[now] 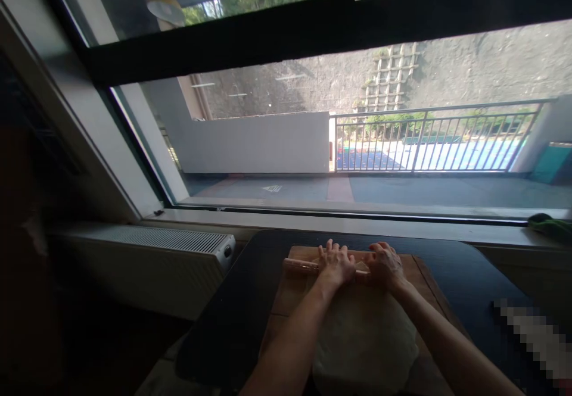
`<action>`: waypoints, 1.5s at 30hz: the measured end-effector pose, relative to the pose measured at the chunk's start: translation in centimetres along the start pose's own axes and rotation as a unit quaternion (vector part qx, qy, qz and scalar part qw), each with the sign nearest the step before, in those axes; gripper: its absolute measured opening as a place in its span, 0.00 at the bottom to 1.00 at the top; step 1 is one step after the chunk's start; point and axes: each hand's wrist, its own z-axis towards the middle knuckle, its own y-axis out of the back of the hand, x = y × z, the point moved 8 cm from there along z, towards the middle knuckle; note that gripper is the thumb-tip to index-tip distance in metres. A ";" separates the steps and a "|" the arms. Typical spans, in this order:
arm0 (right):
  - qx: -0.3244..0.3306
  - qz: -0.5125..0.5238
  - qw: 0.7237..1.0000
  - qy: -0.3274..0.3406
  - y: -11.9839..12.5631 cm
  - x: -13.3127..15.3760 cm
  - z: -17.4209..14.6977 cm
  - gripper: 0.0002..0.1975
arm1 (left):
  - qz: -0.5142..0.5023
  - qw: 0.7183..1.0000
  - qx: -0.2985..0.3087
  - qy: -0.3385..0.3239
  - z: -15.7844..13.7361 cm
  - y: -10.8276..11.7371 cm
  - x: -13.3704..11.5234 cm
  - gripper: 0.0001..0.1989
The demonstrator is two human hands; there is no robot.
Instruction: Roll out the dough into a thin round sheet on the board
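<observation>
A wooden rolling pin (300,267) lies crosswise near the far edge of a wooden board (286,301). My left hand (336,263) is over the middle of the pin, its fingers bent across it. To the right, my right hand (386,263) curls over the pin's other end and hides that end. A wide, thin sheet of pale dough (366,336) spreads over the board below my hands and between my forearms. Part of its far edge shows near the pin between the hands; whether it wraps around the pin, I cannot tell.
The board rests on a dark table (223,318) against a window sill (286,223). A white radiator (152,259) stands left of the table. A blurred-out object (531,336) lies at the table's right, and something dark green (552,226) sits on the sill.
</observation>
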 end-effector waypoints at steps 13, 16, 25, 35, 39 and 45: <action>0.025 -0.010 1.000 0.006 0.0 0.0 0.0 0.18 | -0.014 1.000 0.018 -0.002 -0.2 0.1 -0.1 0.24; 0.023 -0.013 1.000 0.001 0.4 0.2 -0.2 0.17 | -0.010 1.000 0.005 -0.005 -0.2 0.2 -0.1 0.23; 0.024 -0.015 1.000 0.000 0.2 0.1 -0.1 0.18 | -0.018 1.000 0.020 -0.004 -0.3 0.1 -0.2 0.24; 0.015 -0.006 1.000 -0.001 0.5 0.1 -0.2 0.16 | 0.000 1.000 0.013 0.004 -0.4 0.6 -0.4 0.21; 0.012 -0.004 1.000 -0.003 0.7 0.3 -0.2 0.16 | -0.022 1.000 -0.005 -0.003 -0.2 0.4 -0.4 0.20; 0.005 -0.015 1.000 -0.004 0.9 0.4 -0.3 0.16 | -0.036 0.999 -0.006 -0.017 0.0 0.2 -0.4 0.20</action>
